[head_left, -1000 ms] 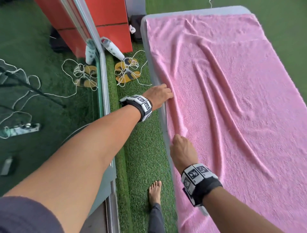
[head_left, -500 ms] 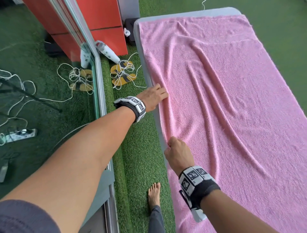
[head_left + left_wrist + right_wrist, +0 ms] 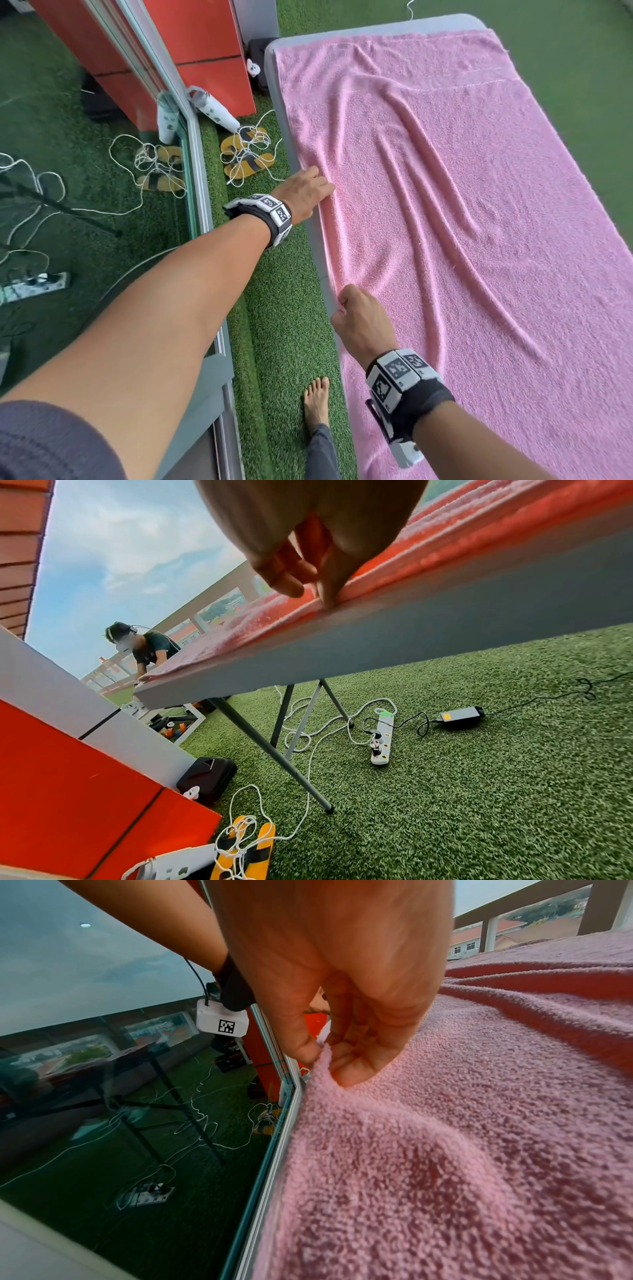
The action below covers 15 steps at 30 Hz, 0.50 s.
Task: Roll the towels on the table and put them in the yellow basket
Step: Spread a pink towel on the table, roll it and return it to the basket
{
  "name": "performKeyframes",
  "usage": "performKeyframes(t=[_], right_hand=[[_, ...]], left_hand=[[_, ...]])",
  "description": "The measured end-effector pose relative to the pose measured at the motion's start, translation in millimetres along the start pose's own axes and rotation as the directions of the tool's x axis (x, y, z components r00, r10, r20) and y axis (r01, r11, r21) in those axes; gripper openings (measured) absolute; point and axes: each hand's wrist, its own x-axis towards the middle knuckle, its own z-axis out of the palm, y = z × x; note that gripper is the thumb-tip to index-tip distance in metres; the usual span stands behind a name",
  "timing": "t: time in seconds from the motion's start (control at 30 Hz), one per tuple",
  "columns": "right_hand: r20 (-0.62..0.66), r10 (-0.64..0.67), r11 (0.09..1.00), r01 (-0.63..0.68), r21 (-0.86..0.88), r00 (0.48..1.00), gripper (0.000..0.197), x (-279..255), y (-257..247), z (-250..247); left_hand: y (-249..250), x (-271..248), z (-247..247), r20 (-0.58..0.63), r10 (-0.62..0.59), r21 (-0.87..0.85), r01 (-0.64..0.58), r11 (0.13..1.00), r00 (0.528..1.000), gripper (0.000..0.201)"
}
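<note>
A large pink towel (image 3: 479,240) lies spread and wrinkled over a grey folding table (image 3: 376,29). My left hand (image 3: 308,192) is at the towel's left edge, further along the table. In the left wrist view its thumb and fingers (image 3: 325,593) pinch the towel (image 3: 462,542) against the table rim (image 3: 411,631). My right hand (image 3: 356,315) is nearer to me on the same edge. There its thumb and curled fingers (image 3: 346,1066) pinch up a small peak of towel (image 3: 479,1150). No yellow basket is in view.
A glass panel (image 3: 102,205) and an orange cabinet (image 3: 205,51) stand close on the left. Yellow slippers (image 3: 246,157) tangled in white cable lie on the green turf. A power strip (image 3: 382,739) lies under the table. My bare foot (image 3: 317,401) is beside the table; another person (image 3: 143,647) is at its far end.
Both hands stay on the towel's left edge, about where they were. The head view has shifted slightly, and the towel's wrinkles look much the same.
</note>
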Motion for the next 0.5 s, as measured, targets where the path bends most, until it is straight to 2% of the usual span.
performKeyframes(t=[0.23, 0.3, 0.37, 0.43, 0.5], right_hand=[[-0.035, -0.053, 0.998, 0.054, 0.039, 0.998, 0.011, -7, -4, -1], [0.029, -0.093, 0.991, 0.090, 0.095, 0.995, 0.010, -7, -6, 0], [0.163, -0.152, 0.980, 0.127, 0.155, 0.975, 0.020, -8, -7, 0], [0.277, -0.187, 0.976, 0.145, 0.163, 0.942, 0.028, -15, -4, 0], [0.324, -0.204, 0.974, 0.159, 0.161, 0.924, 0.028, -28, 3, 1]], left_hand=[[-23, -35, -13, 0.024, -0.052, 0.094, 0.050, 0.994, 0.998, 0.034], [-24, -44, -16, 0.041, -0.100, 0.099, 0.096, 0.990, 0.994, 0.036], [-19, -52, -20, 0.075, -0.166, 0.112, 0.158, 0.981, 0.983, 0.034], [-7, -64, -22, 0.159, -0.249, 0.160, 0.224, 0.961, 0.955, 0.028], [15, -81, -19, 0.244, -0.329, 0.185, 0.289, 0.939, 0.913, 0.026]])
